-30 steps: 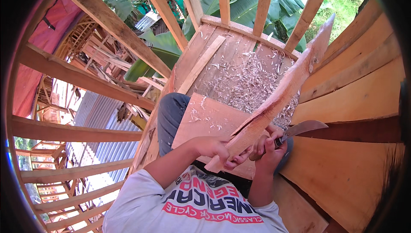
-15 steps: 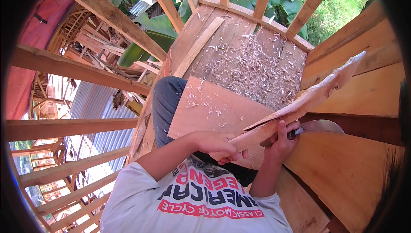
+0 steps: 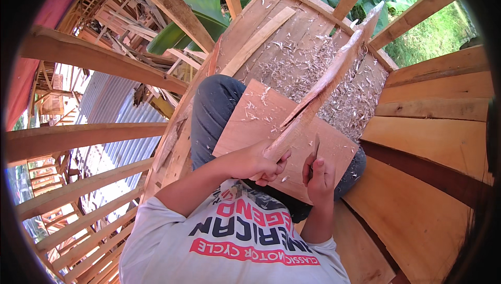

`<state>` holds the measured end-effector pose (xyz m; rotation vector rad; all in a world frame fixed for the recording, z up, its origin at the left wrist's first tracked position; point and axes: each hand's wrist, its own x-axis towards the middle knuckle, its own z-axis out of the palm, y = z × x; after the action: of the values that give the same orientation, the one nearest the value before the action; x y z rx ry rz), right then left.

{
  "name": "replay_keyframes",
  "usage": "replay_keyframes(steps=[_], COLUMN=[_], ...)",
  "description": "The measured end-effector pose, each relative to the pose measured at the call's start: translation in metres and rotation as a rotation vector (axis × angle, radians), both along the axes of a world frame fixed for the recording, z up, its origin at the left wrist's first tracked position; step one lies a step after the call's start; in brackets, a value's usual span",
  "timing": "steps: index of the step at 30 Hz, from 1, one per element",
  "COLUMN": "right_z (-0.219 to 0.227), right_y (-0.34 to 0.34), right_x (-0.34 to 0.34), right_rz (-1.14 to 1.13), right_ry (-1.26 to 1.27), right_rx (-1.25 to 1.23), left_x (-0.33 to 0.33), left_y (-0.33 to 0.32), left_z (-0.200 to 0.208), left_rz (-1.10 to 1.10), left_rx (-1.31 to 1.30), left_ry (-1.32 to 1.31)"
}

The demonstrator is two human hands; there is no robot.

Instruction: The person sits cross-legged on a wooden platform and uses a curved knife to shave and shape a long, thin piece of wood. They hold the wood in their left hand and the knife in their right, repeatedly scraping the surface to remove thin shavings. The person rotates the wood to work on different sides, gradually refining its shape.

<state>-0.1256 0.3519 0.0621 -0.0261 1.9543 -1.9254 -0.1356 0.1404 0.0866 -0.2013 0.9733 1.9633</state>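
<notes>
At the far left a red sheet (image 3: 47, 15) is seen, crossed by wooden slats (image 3: 104, 59); beyond them corrugated metal (image 3: 138, 122) is seen. In the middle, a plank floor (image 3: 250, 15) is strewn with shavings (image 3: 344, 109), and green leaves (image 3: 209, 25) are seen past its far edge. A flat board (image 3: 237, 132), lightly littered too, is borne across the lap. The right side is closed by a plank wall (image 3: 422, 185).

Compared with half a second ago, the carved wood piece (image 3: 342, 67) has been swung from a rightward slant to a steeper one. The knife (image 3: 317, 145), whose blade was pointed rightward, has been turned to point away from the body and is now held apart from the wood.

Two hands are counted: by the left hand (image 3: 261, 164) the near end of the one carved wood piece is gripped, its length extended over board and floor; by the right hand (image 3: 319, 177) the single knife's handle is clasped. One board and one loose strip (image 3: 258, 41) on the floor are counted; the shavings cannot be counted.
</notes>
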Motion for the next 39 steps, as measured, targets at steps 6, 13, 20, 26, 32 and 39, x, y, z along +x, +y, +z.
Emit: replay_keyframes(steps=[6,13,20,26,32,39], right_z=[0.012,0.017,0.012,0.012,0.01,0.011], right_y=[-0.026,-0.015,-0.023,-0.021,-0.015,-0.014], right_x=[0.006,-0.001,-0.006,-0.007,-0.015,-0.024], right_rz=[0.089,0.093,0.04,0.014,-0.091,-0.068], right_ry=[0.211,0.513,0.67,0.705,0.68,0.75], right_rx=[0.307,0.684,0.764,0.766,0.783,0.85], left_x=[-0.002,0.006,0.011,0.012,0.022,0.021], left_y=[-0.003,-0.003,-0.012,-0.01,-0.007,-0.006], left_z=[0.011,0.015,0.017,0.029,0.015,0.018], left_rz=[-0.14,0.005,0.004,-0.015,-0.064,-0.042], left_rx=[-0.183,-0.336,-0.283,-0.235,-0.183,-0.101], left_ry=[0.105,0.412,0.346,0.232,0.184,0.067])
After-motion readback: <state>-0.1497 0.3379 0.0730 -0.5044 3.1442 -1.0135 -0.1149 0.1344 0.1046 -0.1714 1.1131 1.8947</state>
